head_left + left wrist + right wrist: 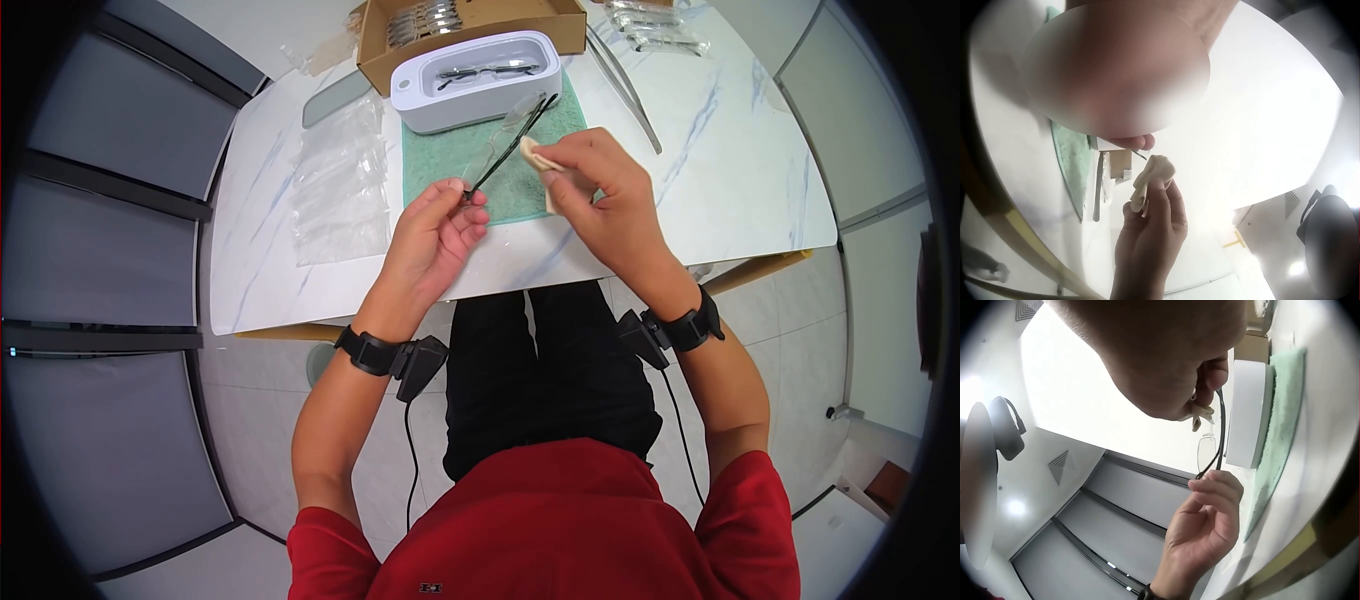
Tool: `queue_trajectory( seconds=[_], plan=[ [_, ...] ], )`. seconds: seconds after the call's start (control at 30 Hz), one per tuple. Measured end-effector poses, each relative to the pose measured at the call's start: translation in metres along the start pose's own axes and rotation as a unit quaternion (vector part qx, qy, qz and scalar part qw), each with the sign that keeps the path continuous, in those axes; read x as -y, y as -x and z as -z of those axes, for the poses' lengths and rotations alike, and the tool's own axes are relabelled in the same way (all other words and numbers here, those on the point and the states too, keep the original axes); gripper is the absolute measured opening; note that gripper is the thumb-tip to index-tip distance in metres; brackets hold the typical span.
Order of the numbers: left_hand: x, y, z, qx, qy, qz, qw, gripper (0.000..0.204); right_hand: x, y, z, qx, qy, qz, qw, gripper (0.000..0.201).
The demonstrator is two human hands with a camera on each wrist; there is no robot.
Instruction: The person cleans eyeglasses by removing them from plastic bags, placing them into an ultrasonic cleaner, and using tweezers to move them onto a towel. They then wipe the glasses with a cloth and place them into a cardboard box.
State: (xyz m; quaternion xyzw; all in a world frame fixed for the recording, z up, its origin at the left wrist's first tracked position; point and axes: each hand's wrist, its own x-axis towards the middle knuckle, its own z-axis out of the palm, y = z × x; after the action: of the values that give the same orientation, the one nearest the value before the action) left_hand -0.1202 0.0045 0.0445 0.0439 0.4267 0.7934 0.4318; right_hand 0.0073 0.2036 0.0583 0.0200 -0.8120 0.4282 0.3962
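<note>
The person's left hand (440, 232) pinched a pair of glasses (512, 150) between thumb and fingers near the hinge end, the dark temples slanting up to the far right above a green towel (424, 182). To its right, the right hand (608, 200) gripped a folded cream cloth (537, 158) between thumb and fingertips, just beside the temples — whether the cloth touched them could not be told. On the far part of the towel stood a white tub (470, 112), with another pair of spectacles (490, 72) lying inside it. Beyond the tub was an open cardboard box (510, 24) with more eyewear (425, 22) in its left part. Left of the towel, clear plastic bags (340, 195) were spread over the marbled table (730, 160), and a flat grey piece (336, 98) lay at their far end. On the right, a slim metal tool (628, 92) ran from beside the box toward the near side — and several wrapped packets (655, 28) lay at the far right, beyond the tool
</note>
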Motion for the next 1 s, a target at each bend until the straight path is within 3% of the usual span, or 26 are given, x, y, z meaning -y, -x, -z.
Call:
queue_trajectory(
  seconds=[0.2,0.6,0.83,1.0],
  plan=[
    [0.003,0.004,0.001,0.03,0.029,0.008,0.999,0.012,-0.002,0.009,-0.013,0.032,-0.016,-0.038,0.999,0.03],
    [0.008,0.008,0.002,0.045,0.014,0.017,0.999,0.011,0.002,0.009,-0.028,0.07,0.04,0.012,0.997,0.026],
    [0.009,0.012,0.001,0.06,-0.039,0.005,0.997,0.01,-0.023,-0.024,-0.001,-0.005,0.146,0.028,0.989,0.021],
    [0.008,0.014,0.003,0.038,-0.061,-0.006,0.997,0.009,-0.029,-0.025,0.011,-0.002,0.172,0.008,0.985,0.019]
  ],
)
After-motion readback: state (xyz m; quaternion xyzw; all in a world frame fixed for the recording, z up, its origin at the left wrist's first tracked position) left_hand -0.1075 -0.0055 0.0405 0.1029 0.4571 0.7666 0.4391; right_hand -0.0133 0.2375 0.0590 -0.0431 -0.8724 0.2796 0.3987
